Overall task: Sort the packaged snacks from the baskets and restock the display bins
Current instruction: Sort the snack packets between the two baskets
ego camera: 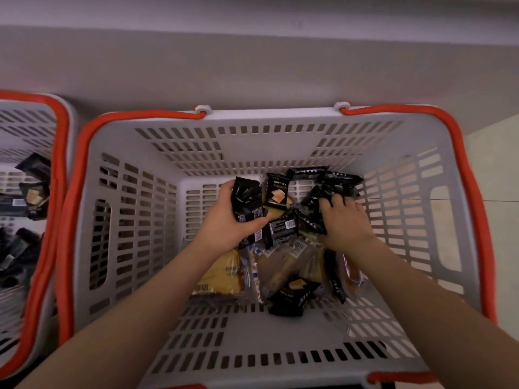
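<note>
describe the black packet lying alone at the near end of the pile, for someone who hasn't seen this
Start at the large grey basket with orange handles. On its floor, nearest the camera, lies the black packet, in front of the yellow cake packs. It alone lies face up there, its yellow square facing up.

Matt grey plastic basket (280, 120); glossy black film snack packets (276, 192).

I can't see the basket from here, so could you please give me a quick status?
Left hand gripping black packets. Right hand grasping more black packets in grey basket. Yellow cake packs still lie underneath.
</note>
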Motion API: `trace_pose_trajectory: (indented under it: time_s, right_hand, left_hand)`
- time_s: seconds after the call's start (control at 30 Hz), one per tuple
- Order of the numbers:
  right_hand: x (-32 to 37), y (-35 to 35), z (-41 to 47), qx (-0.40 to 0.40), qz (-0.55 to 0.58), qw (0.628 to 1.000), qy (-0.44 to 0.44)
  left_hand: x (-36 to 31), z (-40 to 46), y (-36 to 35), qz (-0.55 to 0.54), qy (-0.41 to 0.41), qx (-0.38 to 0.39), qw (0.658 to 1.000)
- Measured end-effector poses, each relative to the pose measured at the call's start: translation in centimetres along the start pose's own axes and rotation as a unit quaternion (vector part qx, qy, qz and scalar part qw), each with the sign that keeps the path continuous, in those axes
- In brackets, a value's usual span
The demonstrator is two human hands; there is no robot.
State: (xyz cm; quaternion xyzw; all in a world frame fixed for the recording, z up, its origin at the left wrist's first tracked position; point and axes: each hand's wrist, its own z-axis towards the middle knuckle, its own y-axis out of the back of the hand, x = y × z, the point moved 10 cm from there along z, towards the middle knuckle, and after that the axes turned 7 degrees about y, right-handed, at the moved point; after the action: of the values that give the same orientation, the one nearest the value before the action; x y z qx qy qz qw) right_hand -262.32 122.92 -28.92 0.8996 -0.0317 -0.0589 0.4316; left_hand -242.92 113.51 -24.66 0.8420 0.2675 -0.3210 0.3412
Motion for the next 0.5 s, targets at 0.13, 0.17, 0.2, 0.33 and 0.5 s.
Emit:
trace_pose_trajectory:
  time_s: [0.13, 0.17, 0.2, 0.33, 0.5]
  right_hand:
    - [-0.5, 1.7, -0.7, -0.050, 0.073, 0.996, -0.016]
    - [-0.4, 2.5, -1.0, -0.061, 0.082, 0.995, -0.015]
    - [-0.4, 3.4, -1.4, -0.071, 0.092, 0.993, -0.016]
    - [0.7, 9.3, -3.7, -0.146, 0.170, 0.974, -0.018]
    - [6.7, 19.6, -7.3, -0.225, 0.334, 0.915, 0.041]
  left_hand:
    - [0.2, -0.8, 0.7, 0.000, 0.010, 0.003, 1.000]
    - [0.0, -1.1, 1.0, -0.009, 0.008, -0.001, 1.000]
    - [-0.2, -1.5, 1.4, -0.020, 0.006, -0.004, 1.000]
    - [-1.3, -3.5, 3.9, -0.077, 0.005, -0.010, 0.997]
    - [-2.0, -8.1, 10.6, -0.197, -0.019, -0.085, 0.977]
